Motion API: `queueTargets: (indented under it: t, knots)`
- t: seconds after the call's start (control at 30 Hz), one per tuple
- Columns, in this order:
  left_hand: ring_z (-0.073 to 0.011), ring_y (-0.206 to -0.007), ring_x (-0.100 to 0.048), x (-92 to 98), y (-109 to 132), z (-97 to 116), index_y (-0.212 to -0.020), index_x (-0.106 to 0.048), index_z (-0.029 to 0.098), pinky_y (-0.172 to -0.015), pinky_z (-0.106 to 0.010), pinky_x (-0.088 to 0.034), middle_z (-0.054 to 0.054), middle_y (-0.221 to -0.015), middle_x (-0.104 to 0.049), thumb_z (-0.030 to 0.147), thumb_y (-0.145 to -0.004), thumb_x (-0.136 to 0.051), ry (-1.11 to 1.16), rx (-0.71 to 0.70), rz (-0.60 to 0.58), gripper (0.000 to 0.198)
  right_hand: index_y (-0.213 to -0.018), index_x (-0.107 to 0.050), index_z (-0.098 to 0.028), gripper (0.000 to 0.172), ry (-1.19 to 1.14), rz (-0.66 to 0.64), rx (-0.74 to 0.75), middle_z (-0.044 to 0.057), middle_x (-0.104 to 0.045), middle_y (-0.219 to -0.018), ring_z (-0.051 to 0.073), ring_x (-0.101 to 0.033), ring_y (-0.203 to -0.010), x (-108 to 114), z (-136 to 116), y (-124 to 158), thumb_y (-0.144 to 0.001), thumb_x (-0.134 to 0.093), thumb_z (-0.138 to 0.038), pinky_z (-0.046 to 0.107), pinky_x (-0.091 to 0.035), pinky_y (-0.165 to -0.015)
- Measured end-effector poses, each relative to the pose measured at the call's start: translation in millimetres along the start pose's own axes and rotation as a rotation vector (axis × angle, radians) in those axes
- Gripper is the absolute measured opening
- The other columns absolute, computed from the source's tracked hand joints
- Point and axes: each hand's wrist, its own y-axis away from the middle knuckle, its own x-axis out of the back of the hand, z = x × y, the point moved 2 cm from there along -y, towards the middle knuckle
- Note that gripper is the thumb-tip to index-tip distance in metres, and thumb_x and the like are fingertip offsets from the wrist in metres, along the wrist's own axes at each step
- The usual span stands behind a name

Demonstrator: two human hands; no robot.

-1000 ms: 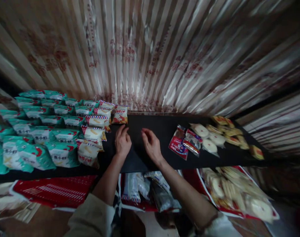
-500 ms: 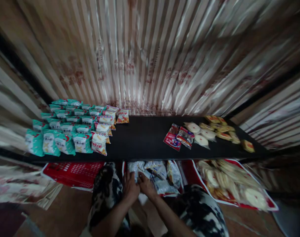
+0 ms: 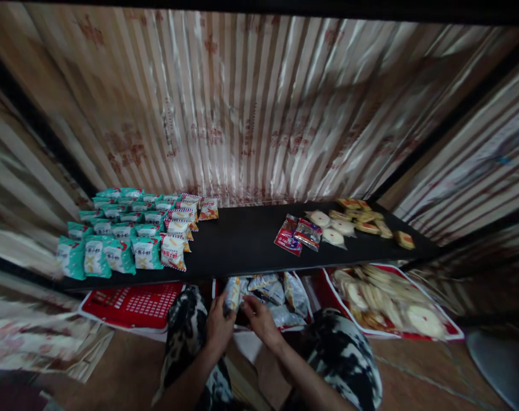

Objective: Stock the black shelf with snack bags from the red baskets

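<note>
My left hand [image 3: 220, 324] is closed around a snack bag [image 3: 232, 292], silvery with yellow, and holds it upright over the middle red basket [image 3: 309, 302]. Just beside it is my right hand [image 3: 262, 322], its fingers curled in toward the bag; whether they pinch anything is too dark to make out. More silvery snack bags [image 3: 270, 290] lie in that basket, behind and to the right of my hands. On the black shelf [image 3: 238, 240] above, white-and-orange snack bags [image 3: 173, 251] stand in a row beside several rows of teal snack bags [image 3: 121, 257].
Red packets [image 3: 289, 234], round white packs [image 3: 332, 236] and yellow packs [image 3: 366, 220] lie on the shelf's right side. Below are a red basket [image 3: 140, 305] at left and another, with pale round packs [image 3: 424, 321], at right. My knees flank the middle basket.
My left hand has raised the snack bag slightly, and it shows more plainly. My right hand has moved a little away from the left. The camera view has shifted.
</note>
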Motion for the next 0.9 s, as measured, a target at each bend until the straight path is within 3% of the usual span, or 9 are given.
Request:
queueTargets:
  t: [0.1, 0.17, 0.27, 0.4, 0.47, 0.67, 0.77, 0.9]
  knots:
    - [-0.0177, -0.107, -0.058, 8.1, -2, -1, -0.105, -0.064, 0.018, -0.096, -0.027, -0.041, -0.006, -0.111, -0.065, 0.015, -0.078, -0.042, 0.006, -0.067, -0.062, 0.036, -0.104, -0.063, -0.018, 0.03, 0.063, 0.08, 0.181, 0.011, -0.068, -0.1, 0.022, -0.064, -0.088, 16, -13, 4, -0.081, -0.045, -0.026, 0.035, -0.05, -0.082]
    - [-0.0187, -0.118, -0.051, 7.2, -4, -2, -0.106, -0.064, 0.017, -0.103, -0.028, -0.034, -0.007, -0.119, -0.061, 0.014, -0.076, -0.043, -0.016, -0.064, -0.073, 0.037, -0.103, -0.063, -0.018, 0.03, 0.147, 0.066, 0.231, 0.011, -0.067, -0.102, 0.023, -0.063, -0.094, 23, -17, 2, -0.079, -0.047, -0.022, 0.035, -0.049, -0.086]
    - [-0.0203, -0.129, -0.04, -5.4, -9, -4, -0.123, -0.053, 0.01, -0.108, -0.027, -0.027, -0.012, -0.136, -0.048, 0.013, -0.073, -0.047, -0.041, 0.032, -0.089, 0.051, -0.108, -0.062, -0.014, 0.034, 0.274, 0.016, 0.122, 0.014, -0.065, -0.11, 0.024, -0.059, -0.105, 24, -11, -5, -0.077, -0.049, -0.018, 0.034, -0.045, -0.091]
    - [-0.0222, -0.129, -0.04, -27.3, -15, -6, -0.128, -0.046, 0.001, -0.108, -0.027, -0.026, -0.019, -0.136, -0.047, 0.013, -0.073, -0.047, -0.06, 0.102, -0.138, 0.056, -0.124, -0.052, -0.014, 0.042, 0.285, -0.151, -0.173, 0.011, -0.068, -0.104, 0.021, -0.064, -0.096, 7, 12, -11, -0.083, -0.045, -0.021, 0.029, -0.045, -0.084]
    - [-0.0234, -0.132, -0.037, -34.0, -19, -7, -0.129, -0.044, -0.002, -0.11, -0.026, -0.024, -0.021, -0.138, -0.043, 0.013, -0.071, -0.049, -0.069, 0.126, -0.15, 0.06, -0.125, -0.051, -0.016, 0.043, 0.284, -0.2, -0.251, 0.009, -0.069, -0.101, 0.021, -0.064, -0.096, -4, 22, -11, -0.083, -0.048, -0.025, 0.028, -0.045, -0.081]
    - [-0.0194, -0.13, -0.039, -38.5, -38, -7, -0.133, -0.041, 0.005, -0.106, -0.023, -0.028, -0.016, -0.14, -0.043, 0.013, -0.073, -0.05, -0.064, 0.192, -0.167, 0.061, -0.109, -0.058, -0.015, 0.033, 0.339, -0.223, -0.315, 0.01, -0.069, -0.099, 0.022, -0.064, -0.091, -23, 36, -21, -0.081, -0.052, -0.029, 0.028, -0.044, -0.076]
    - [-0.0194, -0.13, -0.04, -35.1, -50, -2, -0.133, -0.043, 0.008, -0.106, -0.025, -0.028, -0.015, -0.14, -0.044, 0.017, -0.077, -0.048, -0.069, 0.214, -0.157, 0.056, -0.102, -0.06, -0.016, 0.027, 0.29, -0.188, -0.294, 0.009, -0.068, -0.098, 0.021, -0.064, -0.09, -22, 29, -30, -0.082, -0.05, -0.03, 0.027, -0.044, -0.076]
    - [-0.0231, -0.126, -0.044, -26.4, -65, 6, -0.127, -0.049, 0.009, -0.106, -0.032, -0.029, -0.015, -0.133, -0.051, 0.023, -0.083, -0.043, -0.075, 0.223, -0.186, 0.046, -0.085, -0.063, -0.018, 0.026, 0.181, -0.186, -0.272, 0.007, -0.068, -0.079, 0.022, -0.065, -0.077, -12, 14, -37, -0.081, -0.049, -0.039, 0.029, -0.046, -0.068]
